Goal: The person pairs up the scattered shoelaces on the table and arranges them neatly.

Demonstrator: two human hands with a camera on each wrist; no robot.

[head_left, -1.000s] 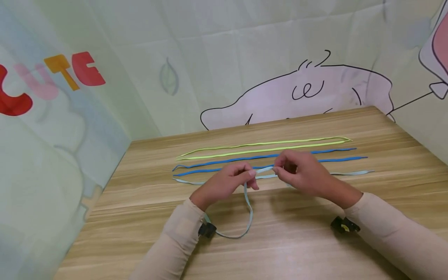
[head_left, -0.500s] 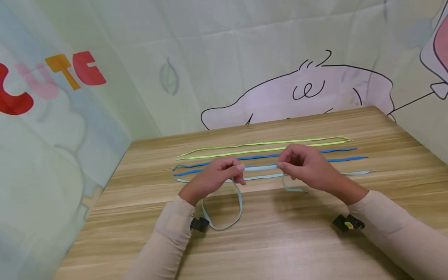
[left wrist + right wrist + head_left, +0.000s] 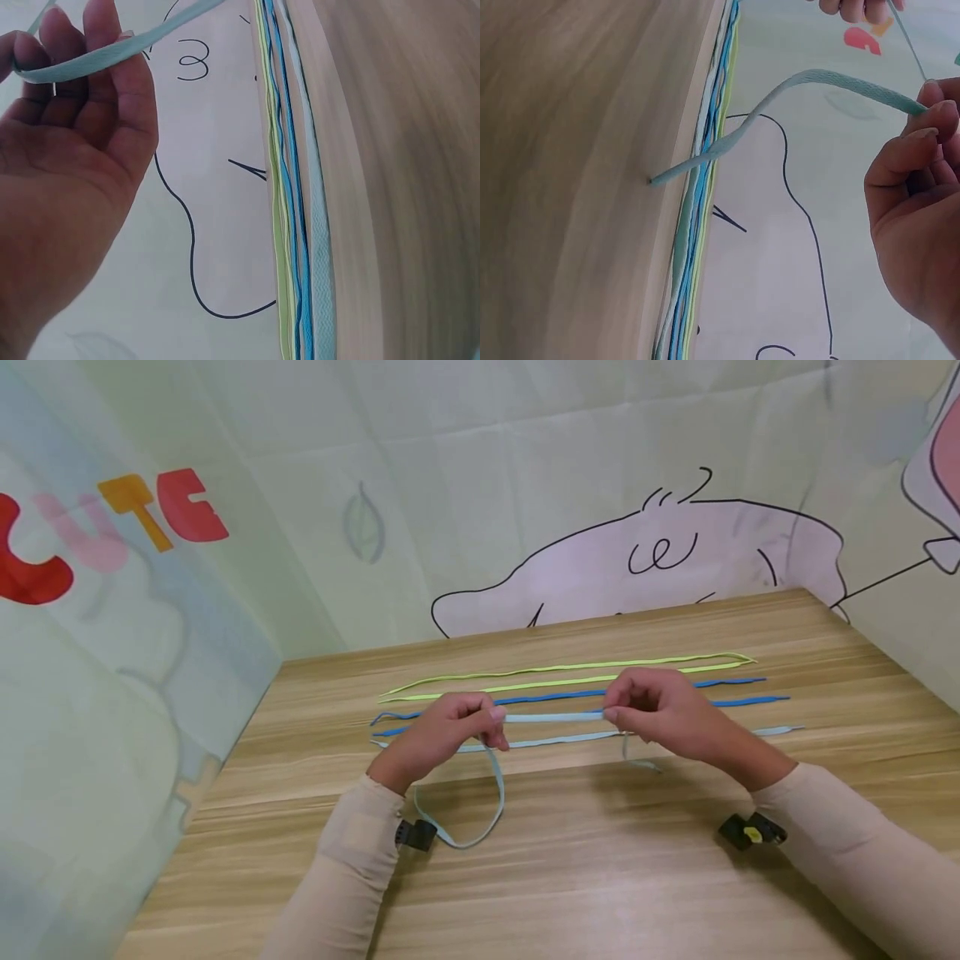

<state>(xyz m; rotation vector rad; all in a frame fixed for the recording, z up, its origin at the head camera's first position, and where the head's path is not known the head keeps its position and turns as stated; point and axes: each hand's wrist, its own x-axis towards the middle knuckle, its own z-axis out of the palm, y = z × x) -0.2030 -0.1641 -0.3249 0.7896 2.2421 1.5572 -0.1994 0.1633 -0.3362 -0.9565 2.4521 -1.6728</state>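
Note:
A pale blue shoelace (image 3: pixel 555 718) is stretched level between the two hands, above the table. My left hand (image 3: pixel 438 731) pinches it between thumb and fingers; below that hand the lace hangs in a wide loop. In the left wrist view the lace (image 3: pixel 90 64) crosses the curled fingers. My right hand (image 3: pixel 671 710) pinches the other part between thumb and forefinger. From it a short free end (image 3: pixel 840 81) with a tip dangles, clearest in the right wrist view. Beyond the hands, a second pale blue shoelace (image 3: pixel 555 742) lies straight on the wood, partly hidden by them.
Two dark blue shoelaces (image 3: pixel 555 697) lie behind the pale one, side by side. Farther back is yellow-green lacing (image 3: pixel 570 680) in two long strands. The wooden table (image 3: pixel 570 885) meets a printed cloth (image 3: pixel 525 460) at the back and left.
Both hands have moved apart, the left one leftward and the right one slightly rightward. The lace span between them has grown longer and straighter, and the hanging loop has shifted left.

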